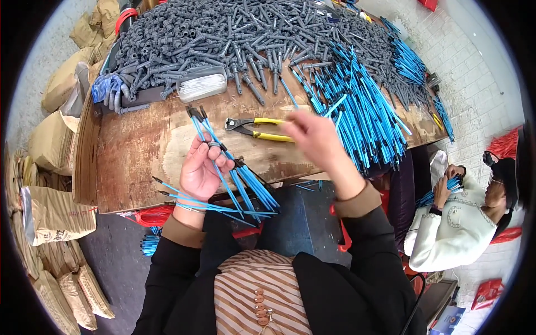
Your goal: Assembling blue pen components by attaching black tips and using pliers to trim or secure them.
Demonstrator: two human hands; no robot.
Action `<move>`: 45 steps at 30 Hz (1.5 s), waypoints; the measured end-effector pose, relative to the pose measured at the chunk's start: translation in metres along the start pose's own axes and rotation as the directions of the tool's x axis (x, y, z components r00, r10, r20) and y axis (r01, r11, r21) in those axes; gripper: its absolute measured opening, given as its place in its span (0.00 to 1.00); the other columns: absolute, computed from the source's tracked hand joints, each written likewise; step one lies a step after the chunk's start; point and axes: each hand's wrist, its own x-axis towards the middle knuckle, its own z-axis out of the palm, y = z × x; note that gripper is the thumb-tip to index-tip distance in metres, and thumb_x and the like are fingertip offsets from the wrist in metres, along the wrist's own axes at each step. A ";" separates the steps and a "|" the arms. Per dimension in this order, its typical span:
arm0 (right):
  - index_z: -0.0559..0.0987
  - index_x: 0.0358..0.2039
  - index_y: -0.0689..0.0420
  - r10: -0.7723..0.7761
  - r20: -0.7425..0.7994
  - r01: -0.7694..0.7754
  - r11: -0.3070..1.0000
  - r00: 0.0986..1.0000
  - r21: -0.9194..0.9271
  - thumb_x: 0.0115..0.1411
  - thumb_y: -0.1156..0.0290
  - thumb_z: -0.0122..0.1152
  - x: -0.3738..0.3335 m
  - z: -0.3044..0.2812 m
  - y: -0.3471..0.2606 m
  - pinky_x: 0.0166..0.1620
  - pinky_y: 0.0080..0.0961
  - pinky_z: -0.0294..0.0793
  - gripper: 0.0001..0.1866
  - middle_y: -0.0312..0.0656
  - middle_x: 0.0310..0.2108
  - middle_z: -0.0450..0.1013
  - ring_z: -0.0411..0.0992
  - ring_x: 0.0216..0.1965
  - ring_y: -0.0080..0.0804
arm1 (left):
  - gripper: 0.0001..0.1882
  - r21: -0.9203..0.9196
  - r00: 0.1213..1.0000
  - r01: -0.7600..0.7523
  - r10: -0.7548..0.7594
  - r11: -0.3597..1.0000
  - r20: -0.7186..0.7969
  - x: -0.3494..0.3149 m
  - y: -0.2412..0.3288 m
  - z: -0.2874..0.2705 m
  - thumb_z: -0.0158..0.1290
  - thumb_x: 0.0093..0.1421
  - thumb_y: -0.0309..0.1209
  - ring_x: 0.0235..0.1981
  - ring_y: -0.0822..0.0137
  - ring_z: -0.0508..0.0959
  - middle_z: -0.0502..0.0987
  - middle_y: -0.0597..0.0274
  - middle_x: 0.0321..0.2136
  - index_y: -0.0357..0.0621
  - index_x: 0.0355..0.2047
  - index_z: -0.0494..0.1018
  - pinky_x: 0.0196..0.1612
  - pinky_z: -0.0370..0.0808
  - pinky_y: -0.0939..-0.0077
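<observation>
My left hand is closed around several thin blue rods with black fittings at their ends. A few more blue rods lie crosswise over my left wrist. My right hand is smeared by motion above the table, so its finger shape is unclear. It overlaps the ends of the yellow handles of a pair of end-cutting pincers on the table. Whether it touches them I cannot tell. Just beyond the right hand lies a large pile of blue rods.
Grey plastic fittings are heaped along the back of the wooden table. A clear box of thin pale pieces stands before them. Paper sacks line the left side. On the right, another person holds blue rods.
</observation>
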 end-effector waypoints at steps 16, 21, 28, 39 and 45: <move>0.76 0.26 0.60 0.249 -0.182 -0.298 0.588 0.951 -0.752 0.54 0.63 0.51 0.078 -0.004 0.104 0.29 0.39 0.75 0.13 0.49 0.24 0.76 0.76 0.25 0.48 | 0.10 0.090 0.993 0.029 -0.039 0.996 0.114 -0.009 0.000 -0.009 0.45 0.63 0.25 0.19 0.69 0.73 0.76 0.55 0.25 0.41 0.45 0.69 0.25 0.71 0.77; 0.75 0.33 0.63 0.005 -0.193 -0.137 0.722 0.981 -0.678 0.56 0.68 0.50 0.084 -0.024 0.026 0.29 0.35 0.75 0.12 0.50 0.26 0.76 0.75 0.25 0.46 | 0.12 0.120 0.999 -0.003 -0.002 0.993 0.041 -0.005 -0.001 -0.011 0.46 0.63 0.25 0.22 0.67 0.76 0.77 0.52 0.30 0.41 0.47 0.67 0.27 0.73 0.74; 0.74 0.44 0.66 -0.206 0.002 0.170 0.813 0.978 0.557 0.61 0.77 0.49 0.036 -0.060 -0.070 0.27 0.19 0.72 0.12 0.42 0.26 0.74 0.70 0.22 0.26 | 0.13 0.132 0.994 0.028 -0.015 0.991 -0.104 -0.003 0.002 0.001 0.46 0.63 0.26 0.26 0.63 0.78 0.78 0.49 0.34 0.42 0.49 0.66 0.30 0.74 0.72; 0.77 0.33 0.60 -0.186 0.264 0.130 0.968 0.946 0.214 0.57 0.65 0.55 -0.006 0.017 -0.021 0.26 0.30 0.67 0.11 0.42 0.20 0.72 0.68 0.20 0.37 | 0.11 0.099 0.996 -0.055 0.047 0.994 0.082 -0.001 0.001 -0.013 0.46 0.63 0.28 0.18 0.66 0.71 0.73 0.58 0.23 0.41 0.46 0.67 0.26 0.72 0.73; 0.76 0.26 0.60 0.270 -0.176 -0.310 0.616 0.947 -0.724 0.56 0.51 0.52 0.046 -0.002 0.075 0.29 0.37 0.74 0.22 0.48 0.23 0.75 0.74 0.26 0.49 | 0.10 0.007 0.986 0.065 -0.065 0.998 0.154 -0.005 0.007 -0.021 0.46 0.62 0.27 0.16 0.67 0.69 0.71 0.60 0.20 0.41 0.44 0.68 0.22 0.71 0.73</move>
